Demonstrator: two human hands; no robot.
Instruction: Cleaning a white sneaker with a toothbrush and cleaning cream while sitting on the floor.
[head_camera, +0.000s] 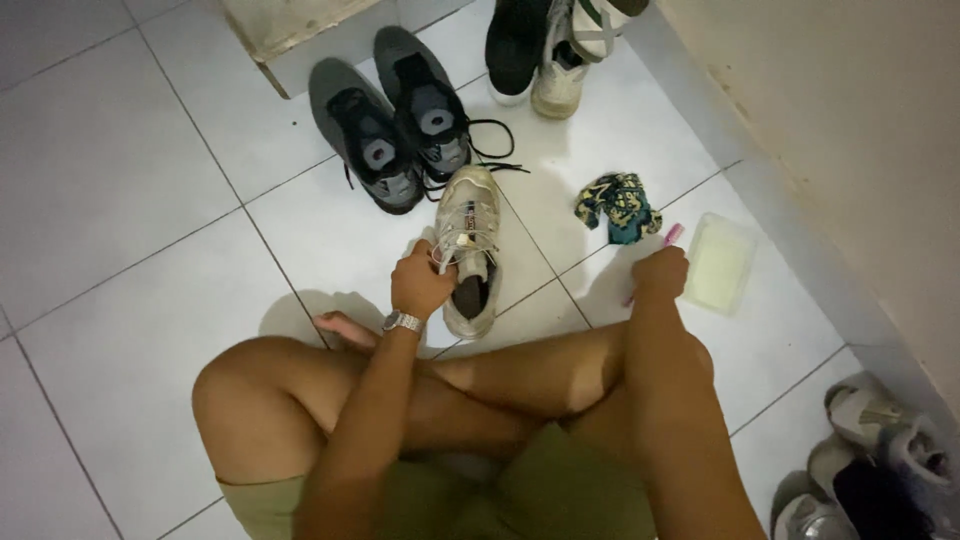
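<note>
I sit cross-legged on a white tiled floor. My left hand, with a metal watch on the wrist, grips the side of a worn cream sneaker standing on the floor in front of me. My right hand is closed on a pink brush, of which only the tip shows above the fingers. That hand hovers just left of a shallow clear plastic container with pale liquid or soap in it. A crumpled patterned cloth lies between the sneaker and the container.
A pair of grey and black sneakers stands beyond the cream one. More shoes sit at the top by the wall, and others at the lower right. A beige wall runs along the right.
</note>
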